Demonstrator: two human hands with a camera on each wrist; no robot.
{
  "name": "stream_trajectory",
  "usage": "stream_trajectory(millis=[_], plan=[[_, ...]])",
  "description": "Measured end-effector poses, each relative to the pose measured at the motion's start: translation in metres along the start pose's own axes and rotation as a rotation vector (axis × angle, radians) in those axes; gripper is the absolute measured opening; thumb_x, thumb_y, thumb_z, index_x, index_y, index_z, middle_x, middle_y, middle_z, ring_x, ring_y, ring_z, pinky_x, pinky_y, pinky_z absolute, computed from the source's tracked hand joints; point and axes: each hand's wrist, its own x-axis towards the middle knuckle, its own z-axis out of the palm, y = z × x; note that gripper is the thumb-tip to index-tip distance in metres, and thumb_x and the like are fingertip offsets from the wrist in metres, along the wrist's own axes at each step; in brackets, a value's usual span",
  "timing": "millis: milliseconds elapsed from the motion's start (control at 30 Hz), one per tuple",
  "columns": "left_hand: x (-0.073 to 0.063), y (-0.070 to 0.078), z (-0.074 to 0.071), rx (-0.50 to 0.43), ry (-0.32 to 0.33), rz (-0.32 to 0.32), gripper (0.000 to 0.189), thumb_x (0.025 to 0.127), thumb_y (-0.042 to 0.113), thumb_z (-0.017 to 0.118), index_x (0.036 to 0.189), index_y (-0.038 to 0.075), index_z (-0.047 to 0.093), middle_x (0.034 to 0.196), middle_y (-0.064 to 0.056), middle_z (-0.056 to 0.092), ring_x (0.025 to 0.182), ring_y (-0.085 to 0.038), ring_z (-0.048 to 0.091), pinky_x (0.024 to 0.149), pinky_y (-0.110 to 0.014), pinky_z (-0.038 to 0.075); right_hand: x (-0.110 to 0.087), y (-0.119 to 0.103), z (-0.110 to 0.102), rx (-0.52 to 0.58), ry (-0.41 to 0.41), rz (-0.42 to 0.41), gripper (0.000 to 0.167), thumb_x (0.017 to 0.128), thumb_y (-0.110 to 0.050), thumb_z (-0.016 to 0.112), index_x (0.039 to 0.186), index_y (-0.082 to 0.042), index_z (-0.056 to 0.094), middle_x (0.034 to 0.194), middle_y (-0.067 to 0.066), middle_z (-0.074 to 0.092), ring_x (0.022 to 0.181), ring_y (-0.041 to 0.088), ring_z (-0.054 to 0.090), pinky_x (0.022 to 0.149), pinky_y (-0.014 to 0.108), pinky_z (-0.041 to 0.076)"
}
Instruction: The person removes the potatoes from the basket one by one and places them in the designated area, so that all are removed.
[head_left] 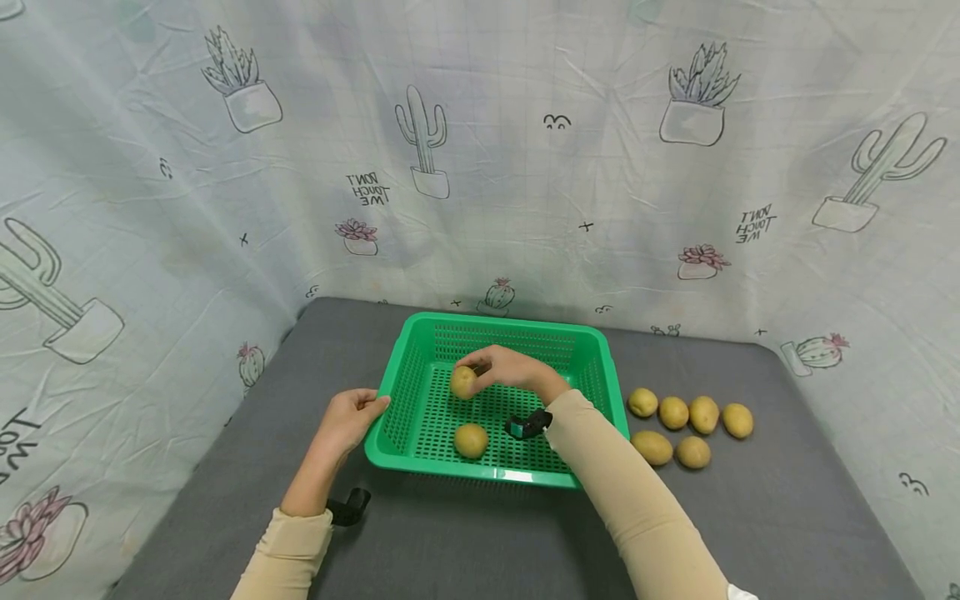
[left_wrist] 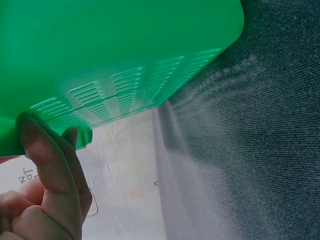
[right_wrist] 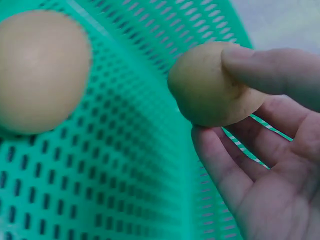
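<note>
A green slotted plastic basket (head_left: 442,468) stands on the grey table. My left hand (head_left: 351,423) grips its left rim, with the fingers under the rim's outer side in the left wrist view (left_wrist: 55,175). Inside the basket my right hand (head_left: 510,368) pinches a potato (head_left: 462,382) between thumb and fingers; in the right wrist view this potato (right_wrist: 205,85) is held above the slotted floor. Another potato (head_left: 471,441) lies on the basket floor nearer the front, large and blurred at the left of the right wrist view.
To the right of the basket, several loose potatoes (head_left: 704,415) lie on the grey tabletop (head_left: 780,500) in two rough rows. A cloth curtain (head_left: 510,167) printed with potted cacti hangs behind and at both sides. Black straps with small cameras sit on both wrists.
</note>
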Motion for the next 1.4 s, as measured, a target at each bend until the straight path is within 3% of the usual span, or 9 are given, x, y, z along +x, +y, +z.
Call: stream_trajectory(millis=[333,667,833,1033,1200,1400], plan=[[-0.001,0.0,0.0,0.004,0.001,-0.003,0.047,0.098,0.018,0.052,0.134,-0.012,0.045,0.131,-0.031,0.05,0.121,-0.043,0.048,0.096,-0.054,0.043,-0.017,-0.016,-0.017,0.098,0.046,-0.13,0.056,0.088,-0.011,0.067,0.139,-0.002,0.046,0.118,0.007,0.063,0.119,0.021,0.054,0.095,0.036,0.048],[0.0,0.0,0.0,-0.003,0.001,-0.005,0.047,0.099,0.02,0.052,0.133,-0.011,0.047,0.13,-0.03,0.051,0.12,-0.042,0.049,0.095,-0.054,0.044,-0.045,-0.043,-0.023,0.137,0.074,-0.255,0.052,0.088,-0.009,0.066,0.137,-0.003,0.05,0.109,0.005,0.065,0.101,0.02,0.061,0.087,0.035,0.051],[0.001,0.0,0.0,0.004,-0.001,-0.001,0.046,0.099,0.02,0.052,0.133,-0.01,0.047,0.13,-0.03,0.051,0.12,-0.042,0.049,0.096,-0.054,0.043,-0.067,-0.058,-0.021,0.11,0.068,-0.362,0.053,0.089,-0.007,0.065,0.137,0.003,0.047,0.113,0.009,0.064,0.099,0.021,0.063,0.085,0.04,0.053],[0.0,0.001,0.0,0.009,0.003,0.001,0.047,0.099,0.02,0.052,0.133,-0.011,0.047,0.13,-0.03,0.051,0.12,-0.042,0.049,0.095,-0.054,0.044,-0.094,-0.063,-0.016,0.117,0.068,-0.457,0.055,0.088,-0.007,0.067,0.136,0.008,0.045,0.125,0.016,0.056,0.099,0.018,0.062,0.085,0.033,0.053],[-0.001,0.002,0.0,0.008,0.003,-0.003,0.046,0.099,0.02,0.052,0.133,-0.011,0.047,0.13,-0.03,0.051,0.12,-0.043,0.049,0.095,-0.054,0.043,-0.116,-0.059,-0.012,0.096,0.082,-0.482,0.053,0.088,-0.002,0.066,0.135,0.009,0.045,0.129,0.024,0.051,0.099,0.015,0.062,0.084,0.034,0.053],[-0.001,0.002,0.0,-0.004,0.003,-0.007,0.046,0.098,0.019,0.052,0.133,-0.011,0.047,0.128,-0.03,0.052,0.118,-0.042,0.05,0.094,-0.053,0.044,-0.142,-0.05,-0.012,0.096,0.157,-0.463,0.052,0.088,-0.001,0.065,0.136,0.005,0.046,0.125,0.013,0.056,0.095,0.016,0.064,0.079,0.031,0.055]])
